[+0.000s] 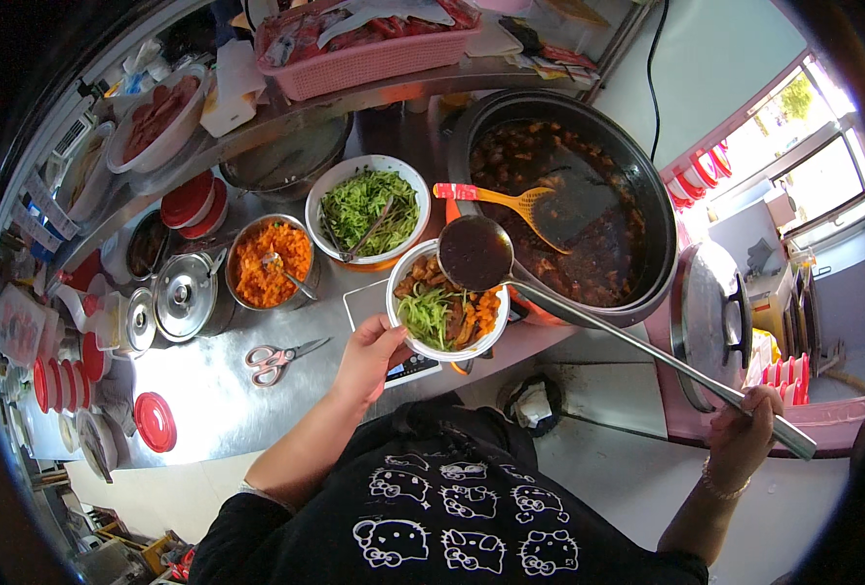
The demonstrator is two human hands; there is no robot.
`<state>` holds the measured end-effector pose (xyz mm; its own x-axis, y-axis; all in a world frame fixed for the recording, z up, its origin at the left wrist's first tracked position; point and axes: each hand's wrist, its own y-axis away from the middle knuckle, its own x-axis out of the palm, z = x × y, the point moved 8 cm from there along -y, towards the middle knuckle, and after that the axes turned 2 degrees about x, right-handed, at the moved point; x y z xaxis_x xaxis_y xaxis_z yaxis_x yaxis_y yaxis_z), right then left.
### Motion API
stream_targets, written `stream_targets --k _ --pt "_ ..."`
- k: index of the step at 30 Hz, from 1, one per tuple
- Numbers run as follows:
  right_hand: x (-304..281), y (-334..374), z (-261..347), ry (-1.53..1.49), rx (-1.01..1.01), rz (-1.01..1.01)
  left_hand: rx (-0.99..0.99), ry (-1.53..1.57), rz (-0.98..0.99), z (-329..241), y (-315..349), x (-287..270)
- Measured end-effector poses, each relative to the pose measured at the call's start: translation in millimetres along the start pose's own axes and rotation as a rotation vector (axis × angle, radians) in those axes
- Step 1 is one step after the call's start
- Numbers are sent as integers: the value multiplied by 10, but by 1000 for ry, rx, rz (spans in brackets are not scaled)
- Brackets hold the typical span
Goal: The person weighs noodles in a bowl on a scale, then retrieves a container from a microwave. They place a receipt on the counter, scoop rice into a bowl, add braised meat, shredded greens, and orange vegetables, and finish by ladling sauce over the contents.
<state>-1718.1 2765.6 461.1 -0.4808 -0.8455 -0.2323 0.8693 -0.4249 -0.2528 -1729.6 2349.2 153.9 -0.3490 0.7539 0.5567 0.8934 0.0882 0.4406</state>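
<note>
My left hand (366, 359) grips the near left rim of a white round bowl (449, 357), thumb on the edge. Shredded cucumber (429, 318), diced orange carrot (483, 314) and brown chunks fill it. In my right hand (745, 431), closed near the handle's end, is a long metal ladle (637, 341). Its cup, full of dark brown sauce (475, 252), hangs tilted or level, I cannot tell which, over the bowl's far side. Partly beneath the bowl shows a kitchen scale (358, 304). Behind the ladle stands a large black pot (663, 185) of dark broth with an orange slotted spoon (530, 207) in it.
Left of the pot stand a bowl of shredded cucumber (317, 230), a pot of carrot (241, 292) and a lidded metal pot (187, 294). Scissors (275, 361) and a red lid (156, 422) lie on the steel counter. A pink basket (374, 60) sits on the shelf above.
</note>
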Motion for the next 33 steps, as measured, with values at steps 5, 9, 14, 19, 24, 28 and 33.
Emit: stream_targets --k 5,9,14,19,24,28,33 --pt "214 129 121 -28 -228 244 -19 -4 -34 3 3 -20" --pt "407 218 279 37 -422 464 -19 -3 -16 -9 0 -2" --pt "583 326 504 87 -704 623 -11 6 13 -38 10 12" --pt "631 420 650 167 -842 664 2 0 3 -62 11 -6" --pt "701 507 697 261 -911 696 0 8 22 -72 10 -8" --pt "747 636 744 332 -974 725 2 6 16 -77 19 -23" --pt "798 815 811 476 -1021 858 7 12 16 -80 20 -26"
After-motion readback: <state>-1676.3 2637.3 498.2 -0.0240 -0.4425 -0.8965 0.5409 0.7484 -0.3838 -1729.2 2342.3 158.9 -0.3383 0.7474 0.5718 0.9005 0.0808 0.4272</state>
